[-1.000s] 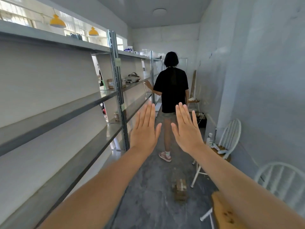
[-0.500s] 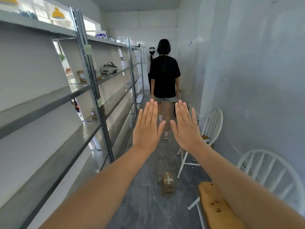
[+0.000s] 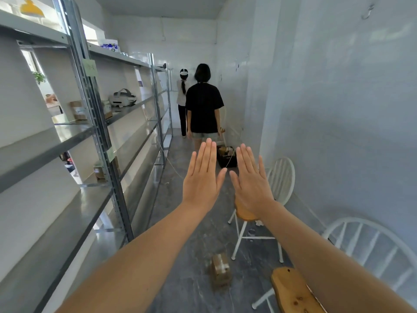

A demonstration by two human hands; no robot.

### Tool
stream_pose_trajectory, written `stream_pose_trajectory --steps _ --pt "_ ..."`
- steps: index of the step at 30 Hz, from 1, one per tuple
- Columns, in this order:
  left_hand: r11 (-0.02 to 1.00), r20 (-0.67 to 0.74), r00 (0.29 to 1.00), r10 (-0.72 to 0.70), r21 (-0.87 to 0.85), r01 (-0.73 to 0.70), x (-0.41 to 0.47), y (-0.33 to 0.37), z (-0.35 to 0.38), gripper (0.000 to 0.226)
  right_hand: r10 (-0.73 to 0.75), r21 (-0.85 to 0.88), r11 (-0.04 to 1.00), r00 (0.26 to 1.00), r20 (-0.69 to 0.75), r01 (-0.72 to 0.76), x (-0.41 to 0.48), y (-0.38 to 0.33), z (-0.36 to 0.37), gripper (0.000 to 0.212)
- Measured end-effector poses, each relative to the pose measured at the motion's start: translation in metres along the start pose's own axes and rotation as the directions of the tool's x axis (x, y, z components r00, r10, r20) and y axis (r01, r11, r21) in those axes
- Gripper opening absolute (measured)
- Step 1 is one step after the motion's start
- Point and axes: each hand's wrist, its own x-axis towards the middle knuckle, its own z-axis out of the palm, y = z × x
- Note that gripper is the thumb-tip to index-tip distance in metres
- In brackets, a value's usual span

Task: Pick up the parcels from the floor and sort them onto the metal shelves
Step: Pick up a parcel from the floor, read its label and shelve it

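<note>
Your left hand (image 3: 202,177) and right hand (image 3: 251,179) are raised side by side, fingers straight and together, holding nothing. The taped cardboard parcel (image 3: 220,268) lies on the floor well below your fingertips, beside the white chair (image 3: 255,224), right of the metal shelves (image 3: 99,132).

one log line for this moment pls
left hand: open, empty | right hand: open, empty | parcel: on floor, untouched | shelves: on the left

Brown parcel (image 3: 220,268) on grey marbled floor (image 3: 191,290), beside white chairs (image 3: 279,177).
</note>
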Motion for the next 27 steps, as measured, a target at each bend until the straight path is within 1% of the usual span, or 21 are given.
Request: stream_pose_trajectory --steps 4,7,10,14,20,27 --pt "0.999 0.006 0.999 0.034 -0.030 -0.034 0.016 -0.019 0.019 0.070 0.025 -0.032 0.999 1.000 0.013 -0.025 0.019 -0.007 0.016 0.068" --pt "0.998 0.006 0.999 0.039 -0.045 -0.039 0.019 -0.027 0.030 0.070 0.022 -0.064 0.998 0.999 0.024 -0.020 0.026 -0.009 0.028 0.067" --pt "0.998 0.012 0.998 0.055 -0.034 -0.055 0.021 -0.037 0.041 0.071 0.012 -0.057 0.998 0.999 0.040 -0.009 0.034 -0.009 0.037 0.064" --pt "0.998 0.023 0.999 0.025 -0.050 -0.024 0.026 -0.049 0.052 0.071 0.028 -0.053 0.998 0.999 0.044 -0.026 0.046 -0.008 0.049 0.063" --pt "0.998 0.024 0.999 0.025 -0.052 -0.024 0.039 -0.053 0.071 0.071 -0.026 -0.052 0.998 0.998 0.052 0.029 0.063 0.000 0.069 0.065" --pt "1.000 0.017 1.000 -0.008 -0.024 0.008 0.075 -0.044 0.100 0.070 -0.058 -0.026 0.998 0.998 0.035 0.059 0.103 0.030 0.087 0.067"
